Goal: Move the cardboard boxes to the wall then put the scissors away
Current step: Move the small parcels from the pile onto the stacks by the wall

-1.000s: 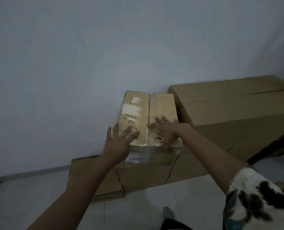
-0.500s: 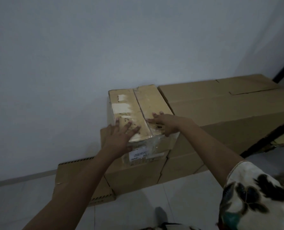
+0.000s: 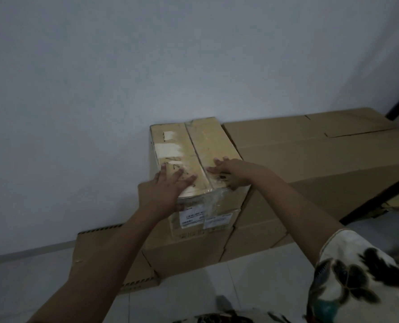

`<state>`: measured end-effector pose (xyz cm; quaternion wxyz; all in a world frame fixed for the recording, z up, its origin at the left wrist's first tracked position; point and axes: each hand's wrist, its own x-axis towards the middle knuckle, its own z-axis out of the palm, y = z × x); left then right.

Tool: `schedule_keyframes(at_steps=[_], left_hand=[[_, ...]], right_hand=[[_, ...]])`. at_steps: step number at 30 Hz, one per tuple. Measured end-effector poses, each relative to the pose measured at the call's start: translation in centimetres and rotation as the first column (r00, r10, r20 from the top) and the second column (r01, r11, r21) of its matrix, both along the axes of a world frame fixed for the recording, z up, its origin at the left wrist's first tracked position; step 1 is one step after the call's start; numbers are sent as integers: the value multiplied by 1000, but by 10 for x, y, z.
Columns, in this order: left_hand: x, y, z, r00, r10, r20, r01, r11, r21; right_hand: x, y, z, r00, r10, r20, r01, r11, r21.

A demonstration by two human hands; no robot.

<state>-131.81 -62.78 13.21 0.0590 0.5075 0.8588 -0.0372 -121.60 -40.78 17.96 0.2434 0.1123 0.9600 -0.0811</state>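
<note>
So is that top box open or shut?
Shut: the top box has both flaps lying flat, meeting at a seam covered by clear tape.

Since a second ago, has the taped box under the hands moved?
Yes. The taped box has slid away from the person toward the wall, judged against the long carton beside it. The left hand and right hand press its top.

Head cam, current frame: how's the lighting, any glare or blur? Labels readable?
Head view: dim, bluish, low contrast, no hard shadows on the wall. Head view: faint sheen on the clear tape at the front edge of the top box. Head view: white labels too soft to read; patterned sleeve blurred at lower right.
</note>
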Motion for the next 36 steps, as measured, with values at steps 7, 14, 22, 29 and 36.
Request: schedule_keyframes(at_steps=[7,14,22,29,36], left_hand=[[9,18,18,999,21,27,-19,997,-78],[36,45,33,998,-44,32,45,999,-21],[83,76,56,968,-187,166,164,976,142],[124,80,50,928,-280,246,210,938,276],[186,89,21,824,-468,319,348,863,366]], right_hand=[[4,-11,-2,1000,-24,18,22,995,101],[34,-33,-10,971,-162,-177,191,969,158],[98,-37,2,783,-516,-346,545,838,-17],[152,-73,2,473,-762,-443,779,596,-194],[243,-105,-16,245,-879,-410,900,363,-241]])
